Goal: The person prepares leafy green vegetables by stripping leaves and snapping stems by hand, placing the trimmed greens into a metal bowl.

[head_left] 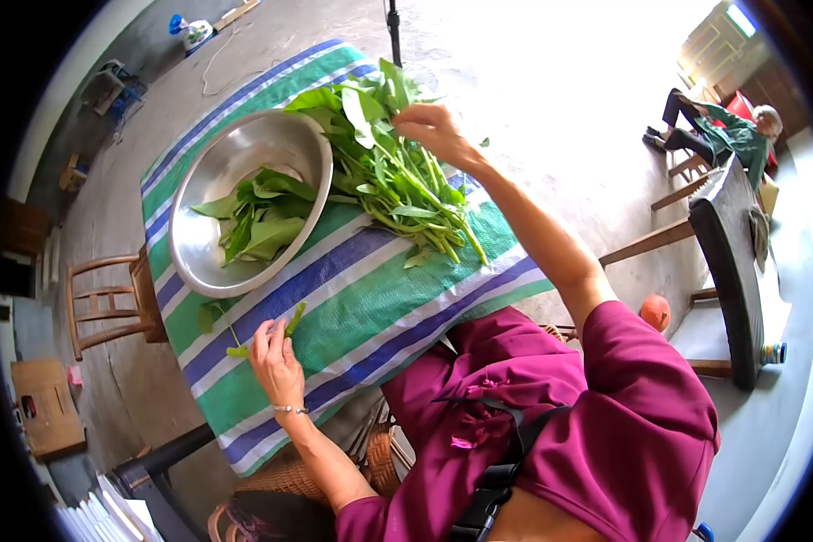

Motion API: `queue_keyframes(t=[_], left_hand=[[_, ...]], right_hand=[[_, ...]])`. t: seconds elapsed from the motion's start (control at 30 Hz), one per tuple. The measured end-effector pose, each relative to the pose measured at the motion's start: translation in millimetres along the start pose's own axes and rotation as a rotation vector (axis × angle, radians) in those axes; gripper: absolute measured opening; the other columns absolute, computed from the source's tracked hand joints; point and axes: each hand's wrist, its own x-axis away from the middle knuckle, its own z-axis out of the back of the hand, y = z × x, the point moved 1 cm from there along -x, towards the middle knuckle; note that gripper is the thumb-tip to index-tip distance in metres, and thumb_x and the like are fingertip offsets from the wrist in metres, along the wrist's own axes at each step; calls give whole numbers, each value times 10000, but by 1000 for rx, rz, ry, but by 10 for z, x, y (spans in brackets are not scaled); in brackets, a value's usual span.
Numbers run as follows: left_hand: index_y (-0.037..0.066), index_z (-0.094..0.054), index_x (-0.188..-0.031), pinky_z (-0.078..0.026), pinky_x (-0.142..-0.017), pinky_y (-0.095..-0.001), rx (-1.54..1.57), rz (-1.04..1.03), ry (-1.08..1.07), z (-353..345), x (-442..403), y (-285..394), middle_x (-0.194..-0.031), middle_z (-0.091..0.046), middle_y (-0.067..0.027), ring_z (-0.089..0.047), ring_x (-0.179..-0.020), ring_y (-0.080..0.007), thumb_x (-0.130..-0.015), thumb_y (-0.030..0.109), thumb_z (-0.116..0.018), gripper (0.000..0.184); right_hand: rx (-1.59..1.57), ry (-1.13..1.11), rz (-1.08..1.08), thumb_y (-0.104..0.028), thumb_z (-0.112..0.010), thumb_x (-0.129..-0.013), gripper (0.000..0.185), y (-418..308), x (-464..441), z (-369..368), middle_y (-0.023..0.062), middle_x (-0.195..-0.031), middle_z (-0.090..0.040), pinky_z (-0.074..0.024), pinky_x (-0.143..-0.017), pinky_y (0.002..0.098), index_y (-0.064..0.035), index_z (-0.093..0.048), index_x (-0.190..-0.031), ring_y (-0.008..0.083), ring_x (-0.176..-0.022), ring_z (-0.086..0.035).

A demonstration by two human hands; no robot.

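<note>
My left hand (278,363) is over the near left part of the table, its fingers closed on a short green stem (295,318) that pokes out past the fingertips. My right hand (437,134) reaches to the far side of a bunch of leafy greens (402,181), fingers bent together against its upper leaves; exactly which piece they pinch is partly hidden. The long stems of the bunch point toward me. Left of it stands a wide steel bowl (187,237), tilted in view, with loose green leaves (266,217) inside.
A striped green, blue and white cloth (352,316) covers the table. A wooden chair (113,303) stands at the left, a wicker basket (285,479) below the near edge. A black pole (394,32) rises behind the greens. Another person (732,131) sits far right, beyond a dark chair (732,271).
</note>
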Motion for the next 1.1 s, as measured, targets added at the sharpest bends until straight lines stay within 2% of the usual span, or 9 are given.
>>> queue_keyframes(t=[0.13, 0.23, 0.33, 0.5, 0.6, 0.73, 0.83, 0.93, 1.1], left_hand=[[-36, -518, -1150, -364, -927, -431, 32, 9, 79, -64, -29, 191, -1174, -499, -180, -488, -1063, -351, -832, 89, -531, 342], [-28, -526, -1143, -368, -921, -428, -9, -11, 120, -29, -30, 355, -1175, -502, -176, -487, -1060, -352, -833, 101, -538, 336], [-24, -562, -1096, -424, -852, -390, 117, -28, 117, 36, -60, 677, -1065, -573, -163, -556, -964, -311, -834, 92, -553, 287], [-5, -617, -1012, -474, -755, -277, 452, -22, -96, -202, -97, 1228, -863, -646, -65, -595, -817, -140, -850, 97, -596, 192], [3, -624, -990, -482, -748, -258, 655, -15, -228, -479, -122, 1567, -853, -646, -62, -600, -803, -124, -847, 106, -609, 177], [0, -614, -1011, -481, -746, -251, 848, -11, -330, -755, -197, 2017, -854, -648, -60, -599, -781, -116, -858, 119, -596, 195], [-8, -598, -1038, -481, -746, -248, 928, 30, -360, -831, -251, 2202, -872, -646, -63, -597, -773, -110, -869, 125, -585, 216], [-35, -553, -1101, -493, -752, -247, 1212, 107, -366, -902, -337, 2272, -915, -633, -88, -600, -798, -121, -892, 142, -557, 274], [-21, -509, -1168, -501, -744, -255, 1342, 164, -317, -915, -614, 2383, -993, -614, -96, -599, -838, -138, -921, 214, -511, 341]], right_hand=[[45, -130, -183, -110, -599, -784, 146, 420, 486, 444, 44, -639, -598, -384, -458, 241, 2, -665, -849, 80, -524, -479], [-48, -270, -145, -137, -615, -789, 149, 458, 840, 399, 50, -638, -605, -414, -454, 239, 9, -641, -770, 89, -536, -516], [269, -323, -282, -250, -654, -789, 245, 126, 1137, 356, 78, -659, -619, -481, -543, 309, -11, -626, -741, 166, -579, -590], [459, -175, -16, -302, -683, -759, 407, -316, 1476, 445, 147, -663, -572, -450, -553, 428, -19, -515, -999, 312, -617, -583], [572, -382, -299, -291, -669, -763, 550, -565, 1554, 462, 181, -741, -602, -467, -641, 413, -32, -426, -1183, 325, -739, -608], [509, -159, -45, -117, -644, -714, 449, -261, 1643, 335, 189, -685, -587, -460, -555, 447, -12, -447, -1103, 354, -646, -602], [353, -152, -145, -69, -610, -742, 474, -266, 1578, 412, 143, -684, -594, -462, -521, 384, 1, -423, -1172, 272, -592, -601], [-485, -19, -457, -40, -574, -823, 413, -428, 1454, 581, 16, -708, -546, -401, -508, 207, 1, -454, -1216, 66, -590, -493], [-925, 192, -485, -57, -601, -824, 430, -568, 1473, 499, 27, -738, -553, -397, -526, 195, 8, -451, -1221, 73, -602, -501]])
